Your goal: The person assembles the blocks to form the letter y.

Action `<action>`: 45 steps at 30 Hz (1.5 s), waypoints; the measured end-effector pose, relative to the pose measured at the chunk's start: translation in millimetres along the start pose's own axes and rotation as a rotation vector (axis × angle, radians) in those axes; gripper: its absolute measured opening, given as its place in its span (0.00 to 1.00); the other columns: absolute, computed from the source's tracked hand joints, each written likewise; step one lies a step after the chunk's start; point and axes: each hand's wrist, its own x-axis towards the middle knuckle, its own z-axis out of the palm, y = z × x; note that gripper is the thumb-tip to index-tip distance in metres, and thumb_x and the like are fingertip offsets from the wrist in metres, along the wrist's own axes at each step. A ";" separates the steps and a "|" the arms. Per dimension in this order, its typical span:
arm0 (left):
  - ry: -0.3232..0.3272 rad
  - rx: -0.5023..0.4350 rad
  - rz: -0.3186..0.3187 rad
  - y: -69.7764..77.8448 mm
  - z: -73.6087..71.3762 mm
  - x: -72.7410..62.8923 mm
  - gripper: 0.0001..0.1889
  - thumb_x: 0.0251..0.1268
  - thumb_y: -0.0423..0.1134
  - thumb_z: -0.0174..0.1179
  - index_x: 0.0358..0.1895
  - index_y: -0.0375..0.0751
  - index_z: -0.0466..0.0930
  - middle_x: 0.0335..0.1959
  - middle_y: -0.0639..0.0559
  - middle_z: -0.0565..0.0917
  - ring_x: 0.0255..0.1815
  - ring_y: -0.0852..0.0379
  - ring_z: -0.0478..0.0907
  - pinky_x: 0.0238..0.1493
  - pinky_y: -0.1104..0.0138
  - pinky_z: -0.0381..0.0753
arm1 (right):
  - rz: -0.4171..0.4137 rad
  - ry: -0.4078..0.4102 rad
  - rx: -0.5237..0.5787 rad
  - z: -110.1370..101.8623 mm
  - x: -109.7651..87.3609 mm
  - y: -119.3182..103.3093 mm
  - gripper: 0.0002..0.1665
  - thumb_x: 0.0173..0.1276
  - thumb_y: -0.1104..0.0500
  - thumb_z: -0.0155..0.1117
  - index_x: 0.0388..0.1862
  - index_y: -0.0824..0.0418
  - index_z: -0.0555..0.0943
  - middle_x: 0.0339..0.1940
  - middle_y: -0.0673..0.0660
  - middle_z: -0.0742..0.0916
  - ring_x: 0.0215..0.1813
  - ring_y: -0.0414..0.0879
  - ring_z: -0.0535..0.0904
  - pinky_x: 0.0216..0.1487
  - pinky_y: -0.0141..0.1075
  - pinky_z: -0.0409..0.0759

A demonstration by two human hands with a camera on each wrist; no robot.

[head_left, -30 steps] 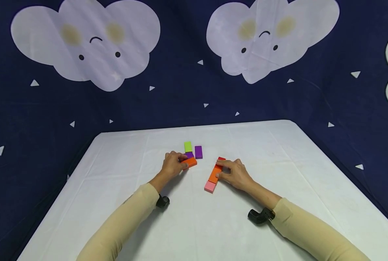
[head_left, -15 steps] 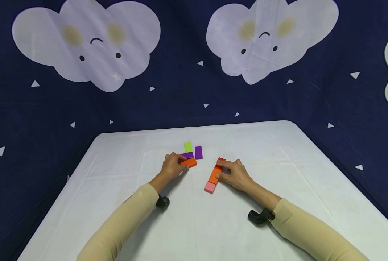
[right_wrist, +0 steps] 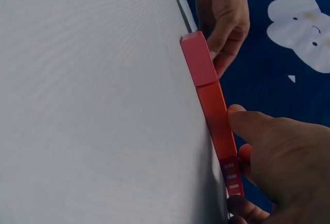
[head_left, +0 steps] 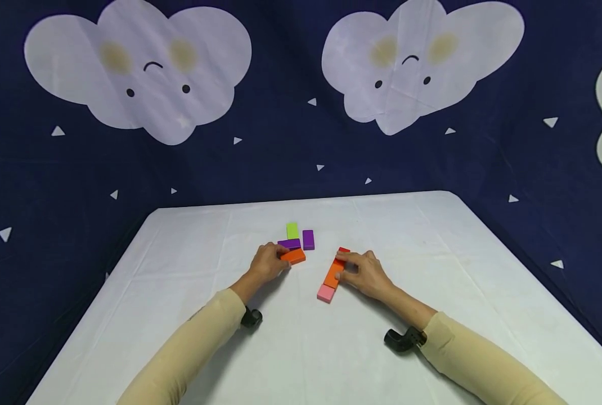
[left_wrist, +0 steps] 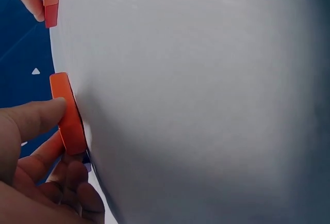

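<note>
In the head view my left hand [head_left: 266, 263] pinches the left end of an orange block [head_left: 293, 256]. Its thumb lies against the block in the left wrist view, with the other fingers curled below. Right behind it lies a purple block [head_left: 289, 244], set crosswise. My right hand [head_left: 365, 274] holds a slanted row at its right side: a pink block [head_left: 326, 293] nearest me, a second orange block [head_left: 332, 277] in the middle and a red block [head_left: 344, 250] at the far end. In the right wrist view its thumb touches this orange block. Fingers partly hide the red one.
A lime green block [head_left: 292, 230] and another purple block [head_left: 308, 239] lie farther back on the white table [head_left: 301, 354]. Beyond the table's far edge hangs a dark blue cloth [head_left: 275, 169] with clouds. Black wrist cameras [head_left: 404, 340] are strapped to both forearms.
My left fingers have drawn back slightly, so more of the crosswise purple block shows. The right hand keeps its place at the row. The head view has tilted up a little.
</note>
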 end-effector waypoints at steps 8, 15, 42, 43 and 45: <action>-0.028 -0.167 0.016 -1.5 -6.9 -3.5 0.19 0.54 0.32 0.65 0.52 0.41 0.82 0.45 0.44 0.77 0.39 0.53 0.71 0.38 0.67 0.71 | -0.005 0.001 0.005 0.1 -0.3 0.6 0.29 0.54 0.48 0.71 0.57 0.50 0.80 0.58 0.55 0.83 0.39 0.46 0.66 0.38 0.34 0.61; -0.038 -0.215 0.084 7.7 -25.3 -13.3 0.19 0.54 0.30 0.63 0.52 0.43 0.82 0.43 0.46 0.77 0.36 0.55 0.68 0.32 0.70 0.65 | -0.012 0.000 0.009 -0.3 0.0 1.2 0.29 0.55 0.48 0.71 0.57 0.50 0.80 0.58 0.55 0.83 0.38 0.46 0.65 0.37 0.34 0.61; -0.328 -0.122 0.356 6.3 -11.9 -34.8 0.18 0.54 0.25 0.62 0.50 0.41 0.83 0.46 0.48 0.81 0.40 0.53 0.69 0.41 0.69 0.68 | -0.018 -0.002 0.019 1.4 -0.3 3.7 0.28 0.55 0.47 0.70 0.57 0.49 0.80 0.59 0.55 0.82 0.39 0.46 0.65 0.37 0.34 0.62; -0.329 -0.116 0.355 6.6 -11.0 -34.6 0.18 0.54 0.25 0.62 0.50 0.41 0.83 0.46 0.48 0.81 0.41 0.52 0.69 0.42 0.68 0.67 | -0.018 -0.001 0.020 1.3 -0.1 3.8 0.28 0.55 0.47 0.71 0.56 0.49 0.80 0.59 0.55 0.82 0.39 0.46 0.65 0.37 0.34 0.61; -0.329 -0.105 0.351 7.4 -9.6 -34.1 0.18 0.55 0.25 0.62 0.50 0.41 0.83 0.46 0.49 0.81 0.43 0.51 0.69 0.44 0.67 0.66 | -0.020 0.000 0.019 1.3 0.3 4.0 0.28 0.55 0.47 0.70 0.56 0.49 0.80 0.59 0.54 0.82 0.39 0.46 0.65 0.38 0.34 0.61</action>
